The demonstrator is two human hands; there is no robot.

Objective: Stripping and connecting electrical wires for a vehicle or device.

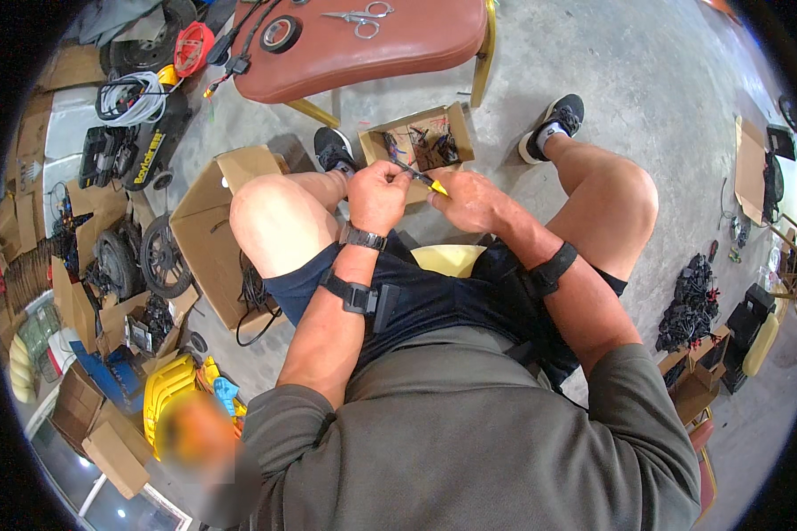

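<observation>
Between my knees, both hands are close together above an open cardboard box with short wires and dark bits in it. My right hand is closed round a slim black-and-yellow tool, its yellow part showing at the fingers. The tool's dark end reaches the fingertips of my left hand. That left hand is closed in a pinch; what lies inside it is too small to make out.
Ahead stands a brown padded stool with scissors, a tape roll and black cables. A larger open carton stands beside my left knee. Wheels and boxes crowd the left; a black cable heap lies right.
</observation>
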